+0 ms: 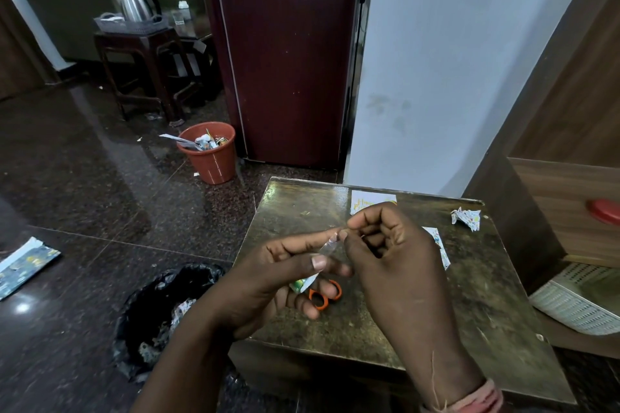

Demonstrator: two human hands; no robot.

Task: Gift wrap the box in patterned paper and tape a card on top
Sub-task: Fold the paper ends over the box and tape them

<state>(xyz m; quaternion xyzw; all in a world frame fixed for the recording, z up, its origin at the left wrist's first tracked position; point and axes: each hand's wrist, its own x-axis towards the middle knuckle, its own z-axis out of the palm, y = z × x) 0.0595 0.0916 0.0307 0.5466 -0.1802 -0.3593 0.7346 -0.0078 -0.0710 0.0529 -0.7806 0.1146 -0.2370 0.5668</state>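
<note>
Over the worn brown table (385, 318), both hands meet: the left hand (275, 275) pinches the lower end of a clear tape strip (328, 245) and holds a green-edged paper scrap, while the right hand (389, 245), fingers curled, nips the strip's upper end. The strip's long axis runs from lower left up to upper right, stretched between the two pinches. No box shows here. One card (369, 201) lies at the far table edge, beyond the right hand and nearer it. Also countable: two bins, one orange-handled scissors (323, 295), one crumpled paper wad (467, 217).
</note>
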